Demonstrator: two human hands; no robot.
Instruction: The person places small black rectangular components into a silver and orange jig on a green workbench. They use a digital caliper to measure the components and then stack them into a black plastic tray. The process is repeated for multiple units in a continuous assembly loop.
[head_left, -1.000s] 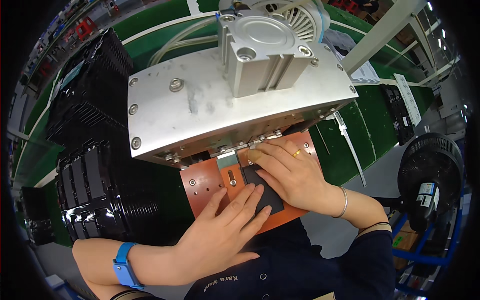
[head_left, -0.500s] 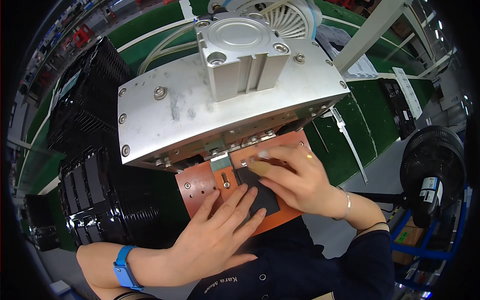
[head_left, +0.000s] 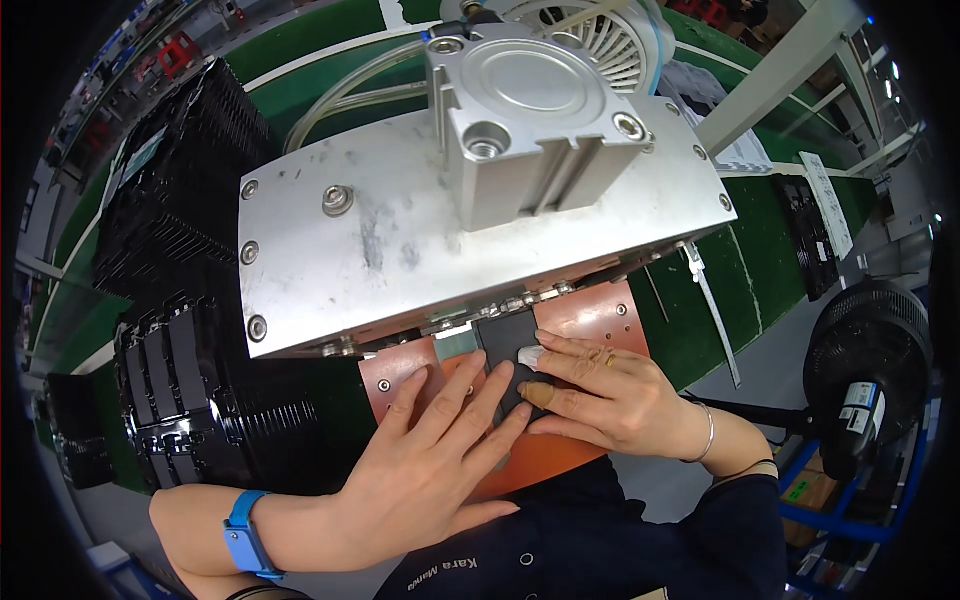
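A flat dark grey rectangular piece (head_left: 507,338) lies on the orange plate, its far end at the front of a metal press (head_left: 420,230). My left hand (head_left: 430,450) is open, fingers spread and resting on the plate and the left edge of the piece. On the right side of the piece, the stretched fingertips of my right hand (head_left: 610,405) press on its surface. Two of those fingers wear covers, one white and one tan. Part of the piece is hidden under my fingers. A greenish strip (head_left: 455,345) shows left of it.
Stacked black trays (head_left: 190,390) stand at the left. A silver cylinder block (head_left: 540,120) tops the press. At right are a caliper-like tool (head_left: 710,310) on the green bench, a black fan (head_left: 860,360) and a grey post (head_left: 780,75). A white fan (head_left: 590,40) sits behind.
The dark grey piece has moved away from me, toward the press. My right hand has come down and nearer, from above the far end onto the piece. My left hand stays nearly in place.
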